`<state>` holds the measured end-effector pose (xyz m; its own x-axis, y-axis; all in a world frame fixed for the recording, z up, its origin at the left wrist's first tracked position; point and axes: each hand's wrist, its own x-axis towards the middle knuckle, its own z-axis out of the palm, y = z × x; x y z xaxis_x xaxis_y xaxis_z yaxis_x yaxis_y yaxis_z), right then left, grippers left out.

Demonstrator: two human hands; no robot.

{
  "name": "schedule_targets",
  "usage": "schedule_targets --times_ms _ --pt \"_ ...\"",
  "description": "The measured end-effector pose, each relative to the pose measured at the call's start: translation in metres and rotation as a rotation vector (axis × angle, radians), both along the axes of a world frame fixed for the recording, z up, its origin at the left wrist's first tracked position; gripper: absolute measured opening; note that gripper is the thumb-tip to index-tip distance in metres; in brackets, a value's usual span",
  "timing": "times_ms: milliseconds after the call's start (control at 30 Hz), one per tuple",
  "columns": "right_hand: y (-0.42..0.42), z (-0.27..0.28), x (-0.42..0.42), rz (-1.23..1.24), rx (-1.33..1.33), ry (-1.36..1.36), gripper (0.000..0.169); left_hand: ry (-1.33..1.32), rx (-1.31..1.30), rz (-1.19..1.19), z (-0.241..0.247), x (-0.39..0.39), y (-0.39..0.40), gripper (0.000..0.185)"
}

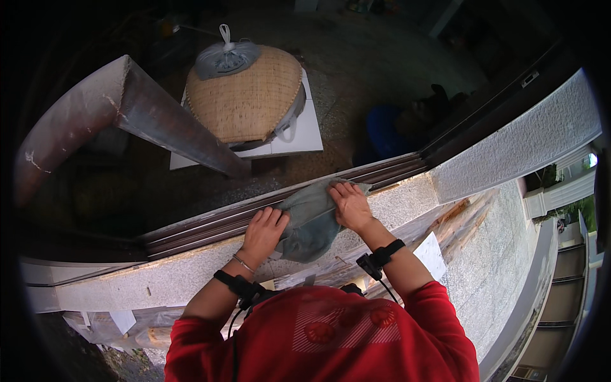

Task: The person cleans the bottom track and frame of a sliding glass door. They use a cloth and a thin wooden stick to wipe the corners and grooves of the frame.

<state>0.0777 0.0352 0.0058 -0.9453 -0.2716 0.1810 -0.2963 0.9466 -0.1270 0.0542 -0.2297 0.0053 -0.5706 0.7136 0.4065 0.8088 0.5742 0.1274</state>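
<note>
A grey-green cloth (310,224) lies across the dark sliding-window track (205,227) and hangs over the pale stone sill (386,203). My left hand (267,231) grips its left edge, with the fingers curled over the fabric at the track. Farther right, my right hand (351,203) has its fingers bent down on the cloth's upper right part, over the rails. The fabric is slack and folded between the two hands. Part of the track is hidden under it.
Beyond the window stands a white-tiled surface (305,129) bearing a woven bamboo tray (248,95) and a tied plastic bag (226,59). A thick bent pipe (162,117) rises on the left. Plastic-wrapped boards (453,215) lie outside, below the sill. Something blue (384,129) sits in the dim room.
</note>
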Motion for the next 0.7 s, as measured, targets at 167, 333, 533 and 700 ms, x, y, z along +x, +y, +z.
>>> schedule_targets --times_ms 167,333,533,700 --pt "-0.005 -0.003 -0.003 -0.078 0.051 0.002 0.051 0.135 0.039 0.082 0.028 -0.032 -0.007 0.019" --pt "-0.008 -0.007 -0.010 -0.089 0.103 -0.042 0.051 0.032 -0.019 -0.050 0.010 -0.027 -0.013 0.029" --pt "-0.030 0.002 -0.026 -0.217 0.217 -0.272 0.043 -0.224 0.070 0.078 -0.005 -0.006 -0.010 0.044" --pt "-0.055 0.000 -0.036 -0.313 0.357 -0.399 0.040 -0.390 0.203 0.150 -0.011 -0.010 -0.005 0.050"
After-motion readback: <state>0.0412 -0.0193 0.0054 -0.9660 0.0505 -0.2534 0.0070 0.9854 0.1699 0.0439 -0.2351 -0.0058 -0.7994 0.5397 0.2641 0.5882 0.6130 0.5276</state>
